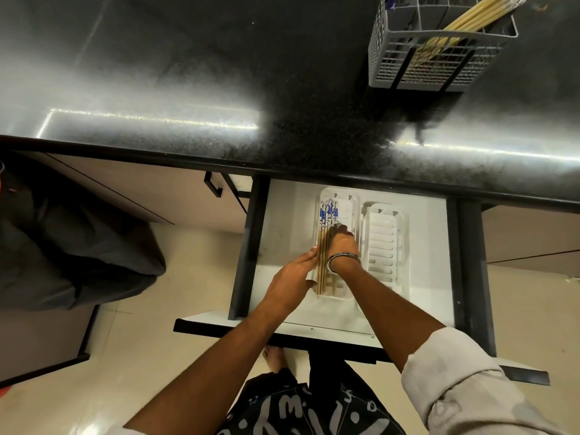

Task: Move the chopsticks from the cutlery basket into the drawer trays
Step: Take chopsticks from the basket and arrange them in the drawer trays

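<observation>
Spanning the whole upper half of the view, the black speckled countertop (219, 73) is the largest thing here, and every place below is given from the open drawer (282, 215) that is pulled out from under its front edge. Up and to the right of the drawer, on the countertop, stands the grey cutlery basket (420, 64), with a bundle of plain wooden chopsticks (470, 20) leaning in one of its compartments. Inside the drawer, two white slotted trays lie side by side, just beside each other: the right tray (384, 246) holds nothing, and the left tray (345, 205) holds a bunch of blue-patterned chopsticks (328, 215) laid lengthwise, patterned ends toward the drawer's back. The left hand (292, 277) lies at the left tray's left side, fingers straight and close together, their tips touching the sticks' side. The right hand (342, 243), a metal bangle (343, 260) on its wrist, is pressed down over the middle of the bunch with fingers curled; whether they clamp the sticks or only rest on them I cannot tell.
</observation>
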